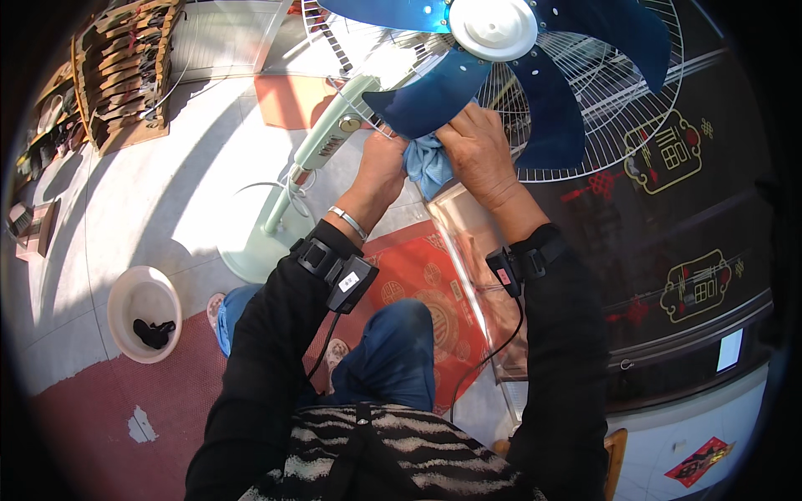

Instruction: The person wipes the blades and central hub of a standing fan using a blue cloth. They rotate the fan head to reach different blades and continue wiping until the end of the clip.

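Note:
A standing fan without its front grille fills the top of the head view, with dark blue blades (432, 97) around a white hub cap (494, 28). Behind the blades spreads the white wire rear guard (595, 160). My right hand (479, 153) grips a light blue cloth (431, 164) at the edge of the lower left blade. Against the cloth's other side is my left hand (382, 166), by that blade's tip; its fingers are partly hidden, so its grip is unclear. The fan's pale green post (329, 131) slants down to a round base (250, 250) on the floor.
Left of me, a plastic basin (116, 313) holds a dark cloth item (153, 333). Wooden racks with shoes (125, 81) stand at upper left. A red patterned mat (407, 275) lies underfoot. Dark glossy panels with gold decorations (667, 153) rise at right. A cord (301, 200) hangs around the post.

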`<control>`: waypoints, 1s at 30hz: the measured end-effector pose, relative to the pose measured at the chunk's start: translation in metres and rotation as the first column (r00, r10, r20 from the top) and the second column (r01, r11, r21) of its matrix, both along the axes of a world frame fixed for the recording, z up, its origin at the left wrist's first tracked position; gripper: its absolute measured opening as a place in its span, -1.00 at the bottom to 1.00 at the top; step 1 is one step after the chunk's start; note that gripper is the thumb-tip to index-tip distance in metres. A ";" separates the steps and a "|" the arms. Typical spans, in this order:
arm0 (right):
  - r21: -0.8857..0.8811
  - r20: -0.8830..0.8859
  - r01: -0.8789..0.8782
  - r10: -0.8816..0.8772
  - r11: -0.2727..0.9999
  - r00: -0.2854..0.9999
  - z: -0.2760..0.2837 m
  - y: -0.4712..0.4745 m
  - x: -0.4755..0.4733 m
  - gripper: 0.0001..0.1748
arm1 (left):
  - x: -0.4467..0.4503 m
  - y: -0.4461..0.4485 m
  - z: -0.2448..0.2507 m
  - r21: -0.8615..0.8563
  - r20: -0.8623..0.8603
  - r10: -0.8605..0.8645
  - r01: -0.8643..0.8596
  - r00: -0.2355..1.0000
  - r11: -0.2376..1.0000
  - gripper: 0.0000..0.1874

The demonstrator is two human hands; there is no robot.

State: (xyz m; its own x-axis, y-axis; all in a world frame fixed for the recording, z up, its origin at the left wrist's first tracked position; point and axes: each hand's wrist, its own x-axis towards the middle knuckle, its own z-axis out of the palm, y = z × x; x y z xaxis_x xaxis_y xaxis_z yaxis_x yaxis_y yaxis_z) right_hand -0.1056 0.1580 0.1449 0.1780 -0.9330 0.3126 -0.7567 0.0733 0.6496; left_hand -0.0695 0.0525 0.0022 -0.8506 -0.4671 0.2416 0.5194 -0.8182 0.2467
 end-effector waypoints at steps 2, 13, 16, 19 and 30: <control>0.060 -0.001 0.116 -0.116 0.991 0.993 -0.003 0.009 0.007 -0.76 | 0.001 -0.002 -0.001 0.016 0.025 -0.011 0.011 1.000 1.000 -0.73; -0.249 -0.288 0.336 -0.401 0.908 0.870 0.070 0.088 0.036 -0.74 | 0.005 -0.010 0.001 -0.112 0.010 -0.081 0.082 0.997 0.990 -0.64; -0.193 -0.120 0.306 -0.332 0.932 0.935 0.012 0.075 0.031 -0.81 | 0.007 -0.006 0.001 -0.068 0.055 -0.085 0.088 0.995 0.994 -0.69; -0.264 0.078 0.294 -0.283 0.919 0.956 -0.036 0.049 0.033 -0.83 | 0.006 -0.002 0.002 -0.039 -0.009 -0.024 0.023 1.000 0.999 -0.73; -0.132 -0.147 0.336 -0.353 0.933 0.924 -0.006 0.061 0.035 -0.85 | 0.004 -0.004 -0.003 -0.038 -0.011 -0.050 0.049 0.999 0.998 -0.74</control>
